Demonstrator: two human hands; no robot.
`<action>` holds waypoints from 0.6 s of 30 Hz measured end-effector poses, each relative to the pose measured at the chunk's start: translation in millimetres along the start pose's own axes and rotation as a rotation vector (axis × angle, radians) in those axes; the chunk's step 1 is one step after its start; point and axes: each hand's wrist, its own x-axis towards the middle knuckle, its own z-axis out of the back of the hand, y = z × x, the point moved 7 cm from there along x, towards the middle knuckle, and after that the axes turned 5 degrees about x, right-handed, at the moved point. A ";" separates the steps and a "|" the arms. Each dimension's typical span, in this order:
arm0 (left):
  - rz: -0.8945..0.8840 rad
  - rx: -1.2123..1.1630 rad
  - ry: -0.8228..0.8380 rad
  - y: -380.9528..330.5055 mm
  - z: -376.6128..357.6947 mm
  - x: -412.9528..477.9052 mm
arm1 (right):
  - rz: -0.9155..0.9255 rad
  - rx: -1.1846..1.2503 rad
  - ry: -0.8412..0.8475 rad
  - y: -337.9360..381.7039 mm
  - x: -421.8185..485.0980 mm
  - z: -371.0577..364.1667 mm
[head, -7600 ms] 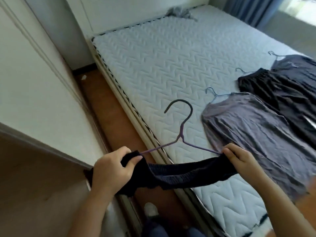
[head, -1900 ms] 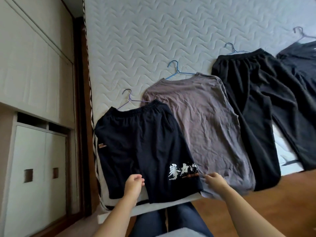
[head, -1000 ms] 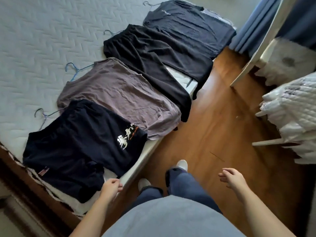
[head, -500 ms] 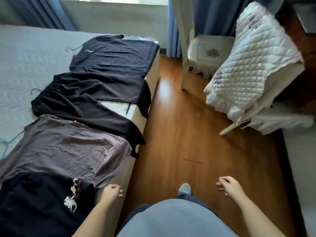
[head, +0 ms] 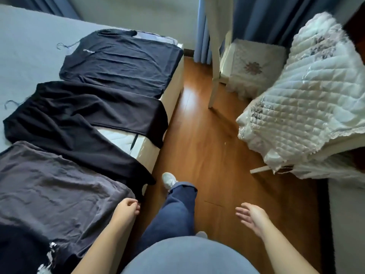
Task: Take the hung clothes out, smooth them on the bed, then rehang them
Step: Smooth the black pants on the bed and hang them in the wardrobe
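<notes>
Several garments lie flat in a row along the edge of the bed [head: 25,48]: a dark navy T-shirt [head: 122,60] farthest away, black trousers [head: 79,123], a grey top [head: 55,194], and black shorts with a white print [head: 21,252] at the lower left corner. Thin wire hanger hooks [head: 65,45] stick out from the far garments. My left hand [head: 127,209] hovers at the hem corner of the grey top, fingers loosely curled, holding nothing. My right hand [head: 251,216] hangs over the wooden floor, fingers spread and empty.
A wooden floor strip [head: 207,145] runs between the bed and a white chair [head: 246,62] with a quilted white cover [head: 308,91] draped over furniture at the right. Blue curtains [head: 256,18] hang behind. My legs and a foot [head: 168,179] stand beside the bed.
I turned right from the shorts and stepped along the bed edge toward the far garments. Both hands let go of the shorts' hem and now hang free; the right hand opened wider.
</notes>
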 end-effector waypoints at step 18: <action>0.220 -0.395 -0.256 -156.1 103.0 150.1 | 0.461 -1.003 0.377 353.7 64.3 -361.2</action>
